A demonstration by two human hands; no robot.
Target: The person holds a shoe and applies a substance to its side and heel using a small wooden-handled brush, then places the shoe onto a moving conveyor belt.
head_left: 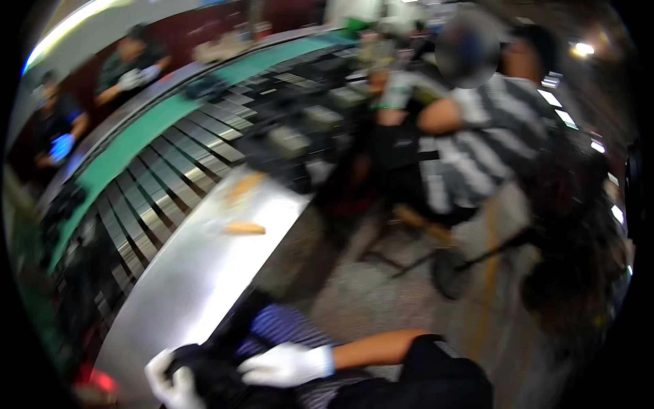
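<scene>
At 6 o'clock, bench (197, 273) edge: my white-gloved left hand (170, 382) has its grip clamped on a dark bunched fabric piece (211, 382), likely to steady it. White-gloved right hand (286, 363) rests flat on top, fingers together, pinning it down. Picture blurred.

Head view, looking down, near lap.
</scene>
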